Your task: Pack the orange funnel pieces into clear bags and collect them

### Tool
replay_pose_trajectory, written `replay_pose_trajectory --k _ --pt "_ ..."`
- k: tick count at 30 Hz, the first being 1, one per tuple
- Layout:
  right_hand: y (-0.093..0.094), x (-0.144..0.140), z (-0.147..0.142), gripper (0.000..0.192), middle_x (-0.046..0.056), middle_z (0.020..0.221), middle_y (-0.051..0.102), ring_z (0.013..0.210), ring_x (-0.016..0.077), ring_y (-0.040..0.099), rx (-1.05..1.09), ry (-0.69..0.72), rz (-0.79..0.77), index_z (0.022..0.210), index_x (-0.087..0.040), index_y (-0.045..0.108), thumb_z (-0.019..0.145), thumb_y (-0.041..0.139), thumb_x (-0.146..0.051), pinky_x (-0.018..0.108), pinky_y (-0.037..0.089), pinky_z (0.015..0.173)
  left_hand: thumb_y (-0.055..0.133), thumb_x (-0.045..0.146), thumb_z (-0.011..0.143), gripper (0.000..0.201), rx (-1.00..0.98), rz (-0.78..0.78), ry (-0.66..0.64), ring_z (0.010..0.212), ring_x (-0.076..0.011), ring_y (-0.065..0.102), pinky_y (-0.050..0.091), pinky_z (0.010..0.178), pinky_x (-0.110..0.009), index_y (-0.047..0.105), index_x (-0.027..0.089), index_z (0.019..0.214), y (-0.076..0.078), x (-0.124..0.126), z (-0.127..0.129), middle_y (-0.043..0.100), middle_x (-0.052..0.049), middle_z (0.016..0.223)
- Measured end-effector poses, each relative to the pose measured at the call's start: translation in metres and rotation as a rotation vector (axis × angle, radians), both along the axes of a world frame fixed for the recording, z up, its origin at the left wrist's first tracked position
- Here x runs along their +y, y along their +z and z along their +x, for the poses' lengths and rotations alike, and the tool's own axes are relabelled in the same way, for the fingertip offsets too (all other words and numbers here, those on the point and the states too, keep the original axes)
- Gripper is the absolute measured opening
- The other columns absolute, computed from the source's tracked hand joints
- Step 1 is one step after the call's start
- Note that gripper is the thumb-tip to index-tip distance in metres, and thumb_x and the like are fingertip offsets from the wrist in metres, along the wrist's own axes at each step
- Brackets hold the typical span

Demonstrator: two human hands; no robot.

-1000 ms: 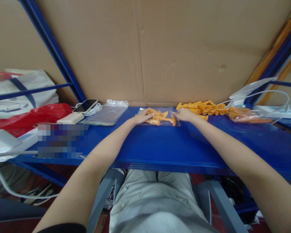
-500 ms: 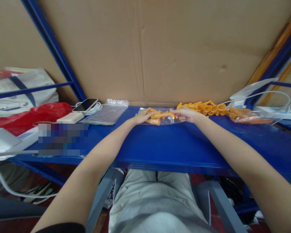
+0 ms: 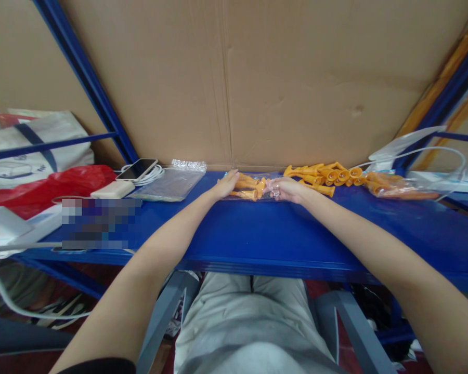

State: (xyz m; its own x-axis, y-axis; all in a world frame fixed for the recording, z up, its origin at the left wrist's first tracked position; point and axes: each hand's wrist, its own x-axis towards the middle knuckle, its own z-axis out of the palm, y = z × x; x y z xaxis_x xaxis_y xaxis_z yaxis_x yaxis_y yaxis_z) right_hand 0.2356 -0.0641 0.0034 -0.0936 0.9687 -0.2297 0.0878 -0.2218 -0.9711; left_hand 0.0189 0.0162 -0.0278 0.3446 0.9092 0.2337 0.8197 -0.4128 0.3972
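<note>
A clear plastic bag (image 3: 273, 194) lies on the blue tabletop with several orange plastic pieces (image 3: 246, 194) inside, each with a flared, funnel-like end. My left hand (image 3: 226, 185) rests at the bag's left end, its fingers stretched out against the bag and the pieces. On the other side, my right hand (image 3: 290, 189) is closed on crumpled plastic at the bag's right end. Just behind and right of that hand is a pile of loose orange pieces (image 3: 323, 171). Its fingertips are partly lost in the shiny film.
Farther right lies another filled clear bag (image 3: 401, 186). Left of my hands are a stack of flat clear bags (image 3: 173, 182), a phone (image 3: 137, 169), a white power bank (image 3: 113, 189) and a red plastic bag (image 3: 58, 189). A cardboard wall (image 3: 296, 93) closes off the back.
My right hand has moved slightly left and has gathered the bag's right end. The pieces inside have shifted left and sit closer to my left hand, whose fingers have straightened.
</note>
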Motion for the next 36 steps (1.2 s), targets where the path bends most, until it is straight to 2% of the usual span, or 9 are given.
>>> replay_pose_trajectory --k 4,6,8,11,15,19,24,30,36 --pt "0.004 0.001 0.005 0.013 0.005 0.076 0.072 0.05 0.0056 0.053 -0.017 0.006 0.074 0.087 -0.015 0.059 0.091 0.055 -0.003 0.017 0.045 0.051 0.003 0.041 0.103 0.063 0.069 -0.036 -0.026 0.156 -0.0248 0.011 0.011 0.123 -0.057 0.03 0.025 0.158 0.013 -0.011 -0.003 0.018 -0.003 0.167" --pt "0.006 0.005 0.013 0.01 0.006 0.081 0.074 0.052 0.0065 0.056 -0.171 -0.021 0.161 0.091 -0.014 0.063 0.088 0.06 -0.005 0.019 0.049 0.055 0.004 0.042 0.103 0.062 0.158 -0.023 -0.07 0.156 -0.0255 0.008 0.007 0.122 -0.062 0.029 0.029 0.158 0.017 -0.016 -0.003 0.017 0.001 0.167" --pt "0.01 0.009 0.024 0.011 0.009 0.087 0.076 0.061 0.0105 0.063 -0.485 -0.078 0.28 0.093 -0.014 0.068 0.088 0.06 -0.009 0.022 0.053 0.062 0.004 0.044 0.102 0.062 0.24 -0.018 -0.102 0.156 -0.0265 0.006 0.004 0.121 -0.064 0.03 0.031 0.157 0.018 -0.019 -0.003 0.018 0.002 0.167" --pt "0.017 0.011 0.043 0.02 0.014 0.102 0.076 0.095 0.0233 0.072 -1.1 -0.2 0.415 0.098 -0.014 0.074 0.09 0.056 -0.013 0.031 0.055 0.083 0.004 0.044 0.102 0.062 0.312 -0.02 -0.109 0.156 -0.0274 0.005 0.002 0.12 -0.066 0.029 0.032 0.158 0.018 -0.02 -0.003 0.02 0.003 0.167" --pt "0.023 0.007 0.058 0.033 0.021 0.121 0.07 0.119 0.0328 0.064 -1.532 -0.219 0.289 0.118 -0.009 0.072 0.09 0.058 -0.02 0.041 0.051 0.097 0.004 0.042 0.102 0.062 0.35 -0.016 -0.081 0.156 -0.0277 0.006 0.005 0.121 -0.067 0.026 0.031 0.159 0.017 -0.021 -0.003 0.02 0.004 0.166" --pt "0.022 0.008 0.06 0.045 0.022 0.131 0.065 0.124 0.0335 0.061 -1.599 -0.065 0.167 0.13 -0.008 0.066 0.09 0.061 -0.028 0.042 0.051 0.098 0.006 0.042 0.102 0.061 0.356 -0.005 -0.032 0.156 -0.0284 0.006 0.005 0.121 -0.067 0.025 0.031 0.159 0.018 -0.02 -0.005 0.022 0.005 0.166" --pt "0.018 0.013 0.063 0.043 0.025 0.127 0.065 0.123 0.0361 0.06 -1.583 0.099 0.171 0.127 -0.006 0.067 0.09 0.056 -0.024 0.044 0.049 0.099 0.011 0.042 0.102 0.061 0.304 -0.015 0.066 0.156 -0.0303 0.007 0.007 0.122 -0.065 0.028 0.028 0.159 0.016 -0.013 -0.013 0.023 0.003 0.166" --pt "0.013 0.016 0.069 0.047 0.024 0.14 0.056 0.128 0.0354 0.056 -1.636 0.055 0.226 0.135 -0.01 0.061 0.092 0.056 -0.03 0.048 0.047 0.1 0.01 0.043 0.102 0.063 0.256 -0.012 0.148 0.155 -0.032 0.01 0.014 0.122 -0.062 0.032 0.026 0.158 0.012 -0.003 -0.03 0.023 0.0 0.166" --pt "0.015 0.011 0.066 0.047 0.026 0.137 0.059 0.128 0.0345 0.057 -1.648 0.044 0.194 0.136 -0.007 0.058 0.093 0.056 -0.024 0.045 0.047 0.1 0.008 0.048 0.102 0.063 0.224 -0.005 0.18 0.155 -0.0317 0.011 0.016 0.122 -0.061 0.033 0.03 0.157 0.009 0.002 -0.038 0.024 0.001 0.166"
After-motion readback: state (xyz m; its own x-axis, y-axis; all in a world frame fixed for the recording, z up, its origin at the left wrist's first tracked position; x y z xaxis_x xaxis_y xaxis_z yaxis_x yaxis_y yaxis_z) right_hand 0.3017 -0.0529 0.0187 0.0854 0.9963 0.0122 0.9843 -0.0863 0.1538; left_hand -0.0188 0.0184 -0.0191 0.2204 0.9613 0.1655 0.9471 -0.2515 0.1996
